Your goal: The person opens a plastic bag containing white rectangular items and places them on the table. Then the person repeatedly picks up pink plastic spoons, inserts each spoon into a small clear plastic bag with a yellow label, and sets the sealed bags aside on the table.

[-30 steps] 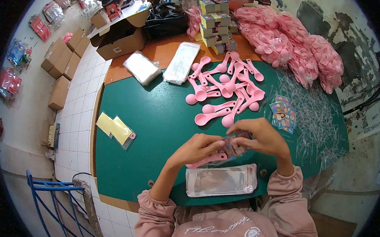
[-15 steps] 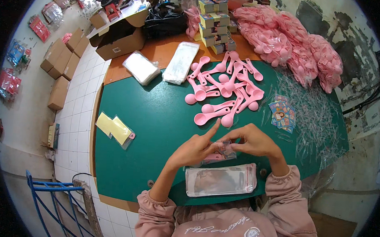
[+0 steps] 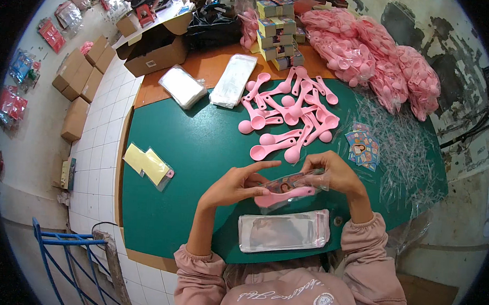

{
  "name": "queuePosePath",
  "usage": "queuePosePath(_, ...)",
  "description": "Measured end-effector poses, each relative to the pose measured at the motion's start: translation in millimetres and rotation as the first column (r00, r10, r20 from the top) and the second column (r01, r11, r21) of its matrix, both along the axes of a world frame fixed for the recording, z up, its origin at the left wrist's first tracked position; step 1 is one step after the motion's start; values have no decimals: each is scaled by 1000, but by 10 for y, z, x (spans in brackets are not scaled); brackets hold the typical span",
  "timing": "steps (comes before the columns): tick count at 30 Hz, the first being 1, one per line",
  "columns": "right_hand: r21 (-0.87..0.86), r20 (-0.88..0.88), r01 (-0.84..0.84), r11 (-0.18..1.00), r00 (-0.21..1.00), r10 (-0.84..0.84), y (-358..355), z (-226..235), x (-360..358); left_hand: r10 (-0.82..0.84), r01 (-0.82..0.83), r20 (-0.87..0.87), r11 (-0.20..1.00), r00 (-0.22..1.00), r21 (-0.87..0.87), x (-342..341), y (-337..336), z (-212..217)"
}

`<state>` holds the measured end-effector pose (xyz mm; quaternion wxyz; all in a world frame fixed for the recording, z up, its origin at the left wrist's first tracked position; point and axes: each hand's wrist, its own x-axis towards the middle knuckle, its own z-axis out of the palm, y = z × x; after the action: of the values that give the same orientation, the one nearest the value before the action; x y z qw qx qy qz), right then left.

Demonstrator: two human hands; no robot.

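Observation:
Between my hands is a clear plastic bag [image 3: 302, 194] holding a pink measuring spoon [image 3: 283, 197] and a printed card [image 3: 285, 186]. My left hand [image 3: 236, 186] pinches the bag's left end by the spoon's bowl, its index finger stretched out. My right hand [image 3: 333, 174] is closed on the bag's right end. Just below, a stack of clear plastic bags [image 3: 283, 233] lies flat near the table's front edge. Beyond my hands spreads a loose heap of pink measuring spoons [image 3: 295, 108]. Several blue printed cards [image 3: 363, 149] lie to the right.
Packed bags with yellow cards [image 3: 152, 166] rest on the green table [image 3: 190, 144] at left. Two bag stacks [image 3: 232, 80] lie farther back. Card bundles [image 3: 275, 31], a cardboard box [image 3: 153, 53] and bulging bags of pink spoons [image 3: 363, 54] stand behind. Plastic scraps [image 3: 405, 154] litter the right.
The bagged spoon and card have come up and tilted, so both now show plainly. My left hand has shifted left, and my right hand has moved slightly right to the bag's end.

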<state>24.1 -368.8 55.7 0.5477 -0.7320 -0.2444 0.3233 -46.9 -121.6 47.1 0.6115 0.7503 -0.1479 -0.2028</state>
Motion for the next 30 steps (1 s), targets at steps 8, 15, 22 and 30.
queuePosePath(8, 13, 467, 138, 990, 875, -128, 211, 131, -292, 299, -373, -240, 848, 923, -376, -528, -368, -176)
queuePosePath(15, -240, 625, -104, 965, 745, 235, 207, 169, -680, 300, -493, -450, 769, 841, -407, -795, -471, -209)
queuePosePath(22, -151, 693, -102, 983, 699, 179, 408, 21, -850, 227, -495, -516, 729, 826, -472, -856, -512, -192)
queuePosePath(30, -294, 809, -123, 948, 496, 316, 389, 44, -915, 247, -623, -602, 540, 760, -565, -934, -677, -115)
